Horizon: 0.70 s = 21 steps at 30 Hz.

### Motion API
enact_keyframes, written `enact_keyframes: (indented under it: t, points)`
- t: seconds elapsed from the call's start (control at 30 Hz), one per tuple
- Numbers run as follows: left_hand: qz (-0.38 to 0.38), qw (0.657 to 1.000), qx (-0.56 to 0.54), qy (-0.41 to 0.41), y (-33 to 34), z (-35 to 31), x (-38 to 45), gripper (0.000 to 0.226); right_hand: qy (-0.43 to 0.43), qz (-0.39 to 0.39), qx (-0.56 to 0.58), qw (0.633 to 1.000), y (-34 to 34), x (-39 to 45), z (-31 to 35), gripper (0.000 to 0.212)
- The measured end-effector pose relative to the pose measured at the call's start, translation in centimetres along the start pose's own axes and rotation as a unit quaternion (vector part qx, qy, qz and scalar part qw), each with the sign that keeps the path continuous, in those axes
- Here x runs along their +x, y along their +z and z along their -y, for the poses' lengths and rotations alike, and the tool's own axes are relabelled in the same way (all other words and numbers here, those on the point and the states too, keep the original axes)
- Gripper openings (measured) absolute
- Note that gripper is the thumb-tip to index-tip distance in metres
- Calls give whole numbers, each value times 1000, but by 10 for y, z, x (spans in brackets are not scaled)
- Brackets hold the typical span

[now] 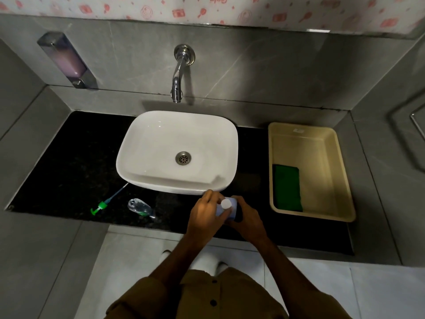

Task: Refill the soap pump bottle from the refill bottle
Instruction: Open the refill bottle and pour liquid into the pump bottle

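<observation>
- Both hands clamped on refill bottle [230, 209]: left hand [207, 215] at white cap [226, 204], right hand [247, 217] round body.
- Risk: cap pops, soap spills on counter [69, 157].
- Pump bottle [140, 207] stands near pump [103, 204]; an elbow could tip it.

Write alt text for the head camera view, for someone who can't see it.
Seen from above, both hands, left hand and right hand, hold a white-capped refill bottle on a black counter before a white basin. The clear pump bottle lies left of them, its green pump removed beside it. A beige tub sits right.
</observation>
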<state>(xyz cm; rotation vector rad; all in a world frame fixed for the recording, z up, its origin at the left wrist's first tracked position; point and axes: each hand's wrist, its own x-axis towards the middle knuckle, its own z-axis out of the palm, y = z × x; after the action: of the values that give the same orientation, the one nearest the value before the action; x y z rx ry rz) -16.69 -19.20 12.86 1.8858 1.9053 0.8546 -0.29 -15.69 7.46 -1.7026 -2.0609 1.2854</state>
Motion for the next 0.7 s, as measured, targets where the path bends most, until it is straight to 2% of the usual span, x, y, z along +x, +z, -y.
enact_keyframes:
  t: [0.07,0.17,0.2,0.27,0.33,0.4,0.5,0.7]
  points:
    - [-20,1000,-3,-21,-2,-5,-2,26,15,16,13,1000,-3,2,8,62]
    - [-56,996,-41,-57,-7,2,-6,24,-5,142,56,988,-7,19,21,29]
    - [-66,994,-54,-74,-9,8,-10,22,3,119,65,991,-4,22,21,38]
    - [-71,990,-62,-108,-11,25,-19,23,49,89,112,989,-2,14,16,87]
    - [-47,986,-53,-148,-9,46,-31,26,2,-25,92,995,11,0,1,108]
    - [-7,983,-42,-181,-4,64,-42,27,-1,-84,98,992,24,-11,-7,116]
    - [37,976,-32,-211,14,79,-52,28,4,-131,137,982,37,-17,-11,116]
    - [64,966,-49,-244,53,93,-49,21,29,-154,172,973,57,-27,-14,114]
